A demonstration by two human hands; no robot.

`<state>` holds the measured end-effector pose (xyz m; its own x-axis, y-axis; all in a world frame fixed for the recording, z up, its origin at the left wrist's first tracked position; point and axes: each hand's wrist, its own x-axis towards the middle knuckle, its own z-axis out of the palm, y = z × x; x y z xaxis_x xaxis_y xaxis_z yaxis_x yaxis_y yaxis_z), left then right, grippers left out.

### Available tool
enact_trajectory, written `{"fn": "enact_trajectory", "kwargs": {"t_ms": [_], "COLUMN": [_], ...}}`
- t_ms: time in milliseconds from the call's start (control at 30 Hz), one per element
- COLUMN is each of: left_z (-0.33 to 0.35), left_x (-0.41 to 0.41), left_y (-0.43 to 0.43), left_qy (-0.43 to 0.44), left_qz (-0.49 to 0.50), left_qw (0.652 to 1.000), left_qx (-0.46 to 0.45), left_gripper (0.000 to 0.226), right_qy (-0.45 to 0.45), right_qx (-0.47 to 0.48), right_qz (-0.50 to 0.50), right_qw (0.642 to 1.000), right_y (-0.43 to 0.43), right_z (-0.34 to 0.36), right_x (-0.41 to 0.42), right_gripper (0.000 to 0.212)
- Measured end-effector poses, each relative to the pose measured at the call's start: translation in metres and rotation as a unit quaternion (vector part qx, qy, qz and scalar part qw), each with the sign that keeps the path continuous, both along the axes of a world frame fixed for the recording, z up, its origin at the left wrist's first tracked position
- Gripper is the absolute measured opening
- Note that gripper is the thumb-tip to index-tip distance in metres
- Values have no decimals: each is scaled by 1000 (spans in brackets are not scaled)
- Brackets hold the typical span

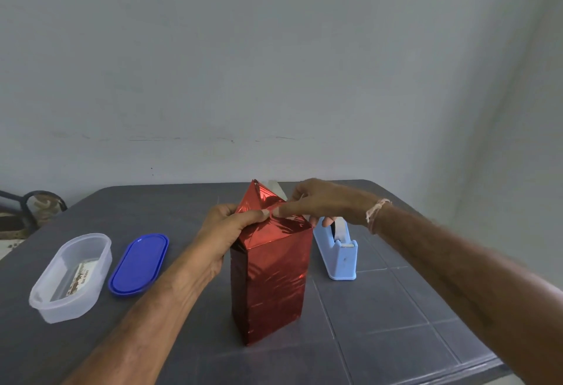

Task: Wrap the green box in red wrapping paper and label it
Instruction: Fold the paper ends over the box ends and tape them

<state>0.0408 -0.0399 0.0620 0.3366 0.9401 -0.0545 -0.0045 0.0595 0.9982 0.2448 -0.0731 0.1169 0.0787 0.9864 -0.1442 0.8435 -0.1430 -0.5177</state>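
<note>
box [271, 281] upright mid-table, long axis vertical, red paper covering it | left hand [231, 232] grips top fold | right hand [316, 201] pinches flap from right, equally near

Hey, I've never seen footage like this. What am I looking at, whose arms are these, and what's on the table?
No machine here: a person wears one wide-angle camera on the head, so you look down along their own arms. The left hand grips the top of a tall box standing on the dark table, already covered in shiny red wrapping paper. The right hand has its fingertips on the folded flaps on top; whether it pinches anything is unclear. Right of the box sits a light blue tape dispenser; to its left lie a blue lid and an open clear container with something printed inside.
</note>
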Motion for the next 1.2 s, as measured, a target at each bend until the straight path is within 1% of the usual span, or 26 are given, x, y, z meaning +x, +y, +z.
{"fn": "enact_trajectory", "kwargs": {"t_ms": [67,133,233,267,300,333,367,400,433,533,600,700,867,1000,1133,1200], "left_z": [0,0,-2,-3,-4,-4,-4,-4,-4,-4,-4,-4,-4,-6,-8,-8], "left_x": [0,0,-1,-1,-1,0,1,1,1,1,0,-1,1,1,1,0], "left_y": [-2,-4,-5,-6,-6,-7,-7,-8,-8,-7,-6,-5,-4,-3,0,0], "left_qy": [5,5,0,0,1,2,2,1,0,-1,1,-2,2,0,-2,-2], "left_qz": [6,10,20,22,23,21,19,19,18,22,23,18,22,21,18,15], "left_qw": [1000,1000,1000,1000,1000,1000,1000,1000,1000,1000,1000,1000,1000,1000,1000,1000], "left_qx": [1,2,6,9,11,13,15,16,17,14,11,9,9,10,6,6], "left_gripper": [15,17,13,13,13,12,12,12,12,15,18,19,16,16,23,23], "right_qy": [33,103,241,258,246,216,186,172,181,254,291,335,344,369,397,404], "right_qx": [17,29,97,132,169,193,197,182,155,76,65,61,30,26,20,27], "right_qz": [-8,-17,-90,-131,-181,-233,-279,-307,-321,-332,-337,-352,-365,-355,-338,-334], "right_qw": [999,994,961,948,937,928,921,918,917,905,893,872,865,859,853,851], "right_y": [-5,-12,-22,-26,-28,-30,-33,-34,-34,-29,-24,-21,-25,-28,-27,-25], "right_z": [-1,-4,-27,-40,-54,-70,-85,-98,-109,-130,-132,-129,-119,-114,-112,-112], "right_x": [3,10,31,40,49,59,68,75,81,90,92,94,90,87,86,83], "right_gripper": [52,44,35,32,28,24,21,21,24,36,37,33,32,39,48,49]}}
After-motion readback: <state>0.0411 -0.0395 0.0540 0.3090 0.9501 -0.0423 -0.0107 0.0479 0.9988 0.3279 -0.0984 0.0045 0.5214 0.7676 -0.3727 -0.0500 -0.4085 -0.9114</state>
